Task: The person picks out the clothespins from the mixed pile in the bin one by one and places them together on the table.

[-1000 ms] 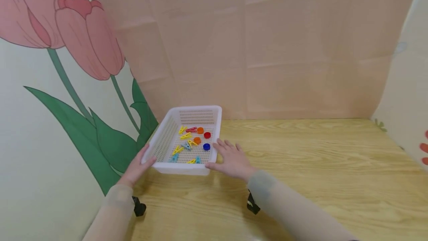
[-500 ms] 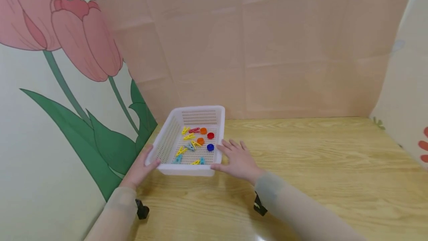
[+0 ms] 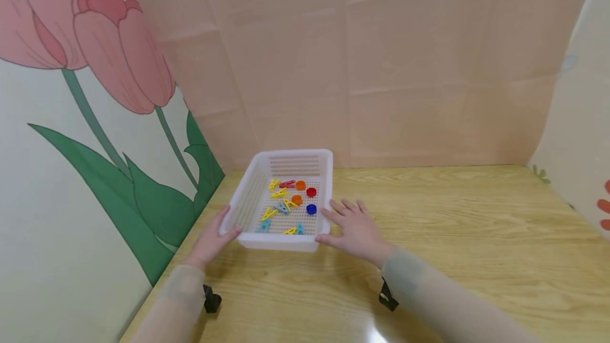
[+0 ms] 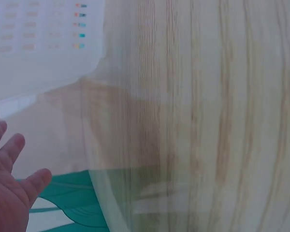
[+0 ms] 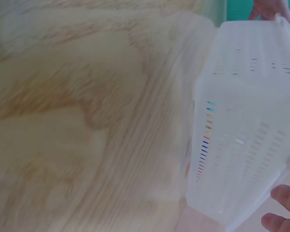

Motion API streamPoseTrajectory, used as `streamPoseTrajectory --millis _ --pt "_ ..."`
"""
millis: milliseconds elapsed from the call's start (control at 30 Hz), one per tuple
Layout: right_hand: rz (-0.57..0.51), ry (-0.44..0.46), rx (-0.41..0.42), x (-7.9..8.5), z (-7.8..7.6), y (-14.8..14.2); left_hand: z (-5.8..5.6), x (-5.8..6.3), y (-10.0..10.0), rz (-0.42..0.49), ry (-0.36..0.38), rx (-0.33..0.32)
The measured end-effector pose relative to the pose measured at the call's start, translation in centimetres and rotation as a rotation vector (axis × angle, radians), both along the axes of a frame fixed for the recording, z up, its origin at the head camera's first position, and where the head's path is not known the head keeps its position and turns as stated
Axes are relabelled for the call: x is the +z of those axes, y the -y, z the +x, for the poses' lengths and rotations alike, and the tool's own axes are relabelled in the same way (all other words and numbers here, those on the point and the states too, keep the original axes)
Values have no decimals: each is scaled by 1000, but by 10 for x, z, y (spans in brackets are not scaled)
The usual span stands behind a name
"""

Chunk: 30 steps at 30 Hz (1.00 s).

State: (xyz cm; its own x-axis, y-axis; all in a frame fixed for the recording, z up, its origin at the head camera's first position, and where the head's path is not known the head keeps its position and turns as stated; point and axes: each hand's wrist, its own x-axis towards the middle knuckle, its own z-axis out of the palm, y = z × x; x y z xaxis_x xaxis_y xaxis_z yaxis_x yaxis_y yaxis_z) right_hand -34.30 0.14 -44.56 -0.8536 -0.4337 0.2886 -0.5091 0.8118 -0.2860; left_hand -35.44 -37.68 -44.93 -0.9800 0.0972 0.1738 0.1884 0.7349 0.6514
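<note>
A white perforated plastic basket [image 3: 278, 242] stands on the table, left of the middle. Inside lie several yellow clothespins [image 3: 279, 193], light blue clothespins [image 3: 265, 225], a red clothespin [image 3: 287, 184], and small round caps: orange [image 3: 301, 185], red [image 3: 311, 192] and dark blue [image 3: 311, 209]. My left hand [image 3: 211, 241] is at the basket's near left corner, thumb by the front rim, fingers along the left side. Spread straight fingers of my right hand [image 3: 356, 231] touch the right side, its thumb at the near right corner. In the left wrist view, the left fingers look extended.
The wood-grain table [image 3: 452, 226] stretches away to the right. A wall with painted tulips [image 3: 124, 52] rises close on the left, and a pinkish-brown sheet [image 3: 381, 68] hangs behind the table. Black wrist devices [image 3: 212, 299] show under both forearms.
The basket has slid to the right along the table with its contents. Both hands have moved right along with it, staying at its two sides.
</note>
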Motion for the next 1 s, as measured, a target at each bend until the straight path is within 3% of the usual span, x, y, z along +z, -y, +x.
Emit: streamPoseTrajectory --millis 300,500,900,1000 --pt "-1 -54 -9 -2 -1 -4 -2 0 -1 -78 -54 -47" --pt "3 -58 -24 -1 -1 -1 0 4 3 -199 -65 -25" --pt "-28 -42 -34 -2 0 2 -3 6 15 -314 -144 -92" --pt "-43 -41 -29 -9 -4 1 -7 5 16 -332 -138 -96"
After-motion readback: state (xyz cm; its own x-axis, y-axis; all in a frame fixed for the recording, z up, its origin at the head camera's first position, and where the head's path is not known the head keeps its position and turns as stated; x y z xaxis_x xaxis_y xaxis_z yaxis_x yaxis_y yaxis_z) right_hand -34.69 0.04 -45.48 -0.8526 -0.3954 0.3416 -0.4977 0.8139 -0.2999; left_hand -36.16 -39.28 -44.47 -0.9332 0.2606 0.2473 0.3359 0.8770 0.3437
